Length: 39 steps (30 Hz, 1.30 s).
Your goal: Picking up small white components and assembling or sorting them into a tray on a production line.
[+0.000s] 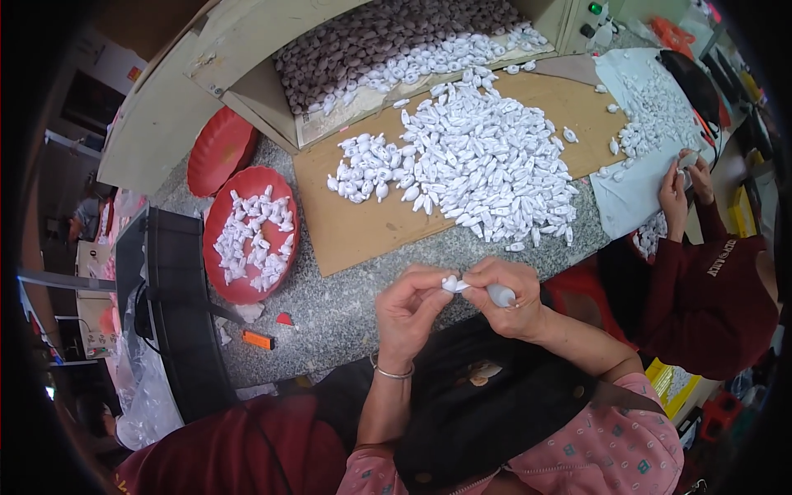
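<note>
The white piece (pixel 450 284) lies at the centre of the frame, pinched by the fingertips of the left hand (pixel 410 309). The right hand (pixel 518 307) closes around a pale object, apparently a bottle (pixel 502 295), with its fingertips just beside the piece; whether they touch it cannot be told. The hands are nearly together, the piece between them, over the near side of the desk (pixel 330 322). Good handling here probably calls for a light, steady pinch on the left and small movements on the right, so that the piece neither turns nor slips. Beyond, a heap (pixel 495 165) of similar pieces rests on cardboard (pixel 330 239); at centre left, a red bowl (pixel 213 221) holds more.
</note>
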### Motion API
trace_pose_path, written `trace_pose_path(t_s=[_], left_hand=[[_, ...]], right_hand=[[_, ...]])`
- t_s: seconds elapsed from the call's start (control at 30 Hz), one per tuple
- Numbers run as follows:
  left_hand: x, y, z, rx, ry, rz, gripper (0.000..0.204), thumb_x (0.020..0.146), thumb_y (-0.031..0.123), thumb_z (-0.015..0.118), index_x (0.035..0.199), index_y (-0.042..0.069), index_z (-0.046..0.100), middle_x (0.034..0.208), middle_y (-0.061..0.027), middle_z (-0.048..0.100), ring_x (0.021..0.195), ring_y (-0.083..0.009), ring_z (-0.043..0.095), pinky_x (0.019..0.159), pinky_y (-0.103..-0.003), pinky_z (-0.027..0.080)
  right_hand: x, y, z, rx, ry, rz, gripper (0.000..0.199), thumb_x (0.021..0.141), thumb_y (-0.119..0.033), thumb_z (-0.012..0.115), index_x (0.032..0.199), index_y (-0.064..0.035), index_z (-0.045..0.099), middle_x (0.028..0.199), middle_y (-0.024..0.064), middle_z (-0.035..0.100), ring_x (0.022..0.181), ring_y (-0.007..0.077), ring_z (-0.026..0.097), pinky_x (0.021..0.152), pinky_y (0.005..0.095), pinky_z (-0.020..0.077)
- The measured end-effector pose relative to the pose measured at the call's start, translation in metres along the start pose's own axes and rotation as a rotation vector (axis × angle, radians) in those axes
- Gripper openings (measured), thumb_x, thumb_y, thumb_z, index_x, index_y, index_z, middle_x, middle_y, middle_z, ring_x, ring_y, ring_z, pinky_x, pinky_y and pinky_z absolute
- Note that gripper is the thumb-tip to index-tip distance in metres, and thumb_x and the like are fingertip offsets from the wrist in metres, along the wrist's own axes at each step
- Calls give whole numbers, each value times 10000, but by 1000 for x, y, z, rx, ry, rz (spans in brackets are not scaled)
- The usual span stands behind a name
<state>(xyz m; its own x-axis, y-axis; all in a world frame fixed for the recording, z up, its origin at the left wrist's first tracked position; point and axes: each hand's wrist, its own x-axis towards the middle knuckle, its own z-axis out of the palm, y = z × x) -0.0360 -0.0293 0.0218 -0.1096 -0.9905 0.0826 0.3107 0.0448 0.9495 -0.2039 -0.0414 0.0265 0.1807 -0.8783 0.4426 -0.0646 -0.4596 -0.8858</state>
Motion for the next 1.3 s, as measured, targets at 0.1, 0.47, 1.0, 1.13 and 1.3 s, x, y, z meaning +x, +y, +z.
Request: trace_pose_path(t_s=[0.1,0.47,1.0,1.13,1.3], left_hand=[[-2,0,-3,-21,1,-16,165,811,-63,633,974,-40,641,955,-113,615,869,-138,589,774,-242,479],[-3,-10,-10,-29,-6,-1,201,821,-115,583,1006,-48,625,1003,-110,598,923,-142,584,804,-241,482],[18,29,-83,346,449,240,214,865,-68,550,1074,-40,584,1087,-101,565,968,-150,580,806,-267,486],[34,63,-125,1492,826,527,327,787,-40,613,1110,-5,577,1154,-178,521,1087,-295,537,899,-360,444],[64,28,-74,1110,424,469,139,768,-36,621,899,11,619,887,-122,612,867,-268,605,780,-356,476]], right_hand=[[0,0,2,1,-22,4,104,764,6,691,848,11,629,775,140,642,657,213,630,558,288,480],[0,7,8,33,-27,32,99,781,8,673,865,18,622,776,144,637,658,198,620,571,280,478],[4,27,-3,358,-223,537,232,873,-15,585,1058,-45,450,885,44,574,768,103,547,686,240,459],[-4,34,-11,57,-311,398,251,864,-21,589,1004,-72,388,937,44,519,808,112,510,782,270,450],[-9,38,-10,81,-252,427,252,869,-29,574,1038,-68,392,942,48,488,878,130,537,810,285,448]])
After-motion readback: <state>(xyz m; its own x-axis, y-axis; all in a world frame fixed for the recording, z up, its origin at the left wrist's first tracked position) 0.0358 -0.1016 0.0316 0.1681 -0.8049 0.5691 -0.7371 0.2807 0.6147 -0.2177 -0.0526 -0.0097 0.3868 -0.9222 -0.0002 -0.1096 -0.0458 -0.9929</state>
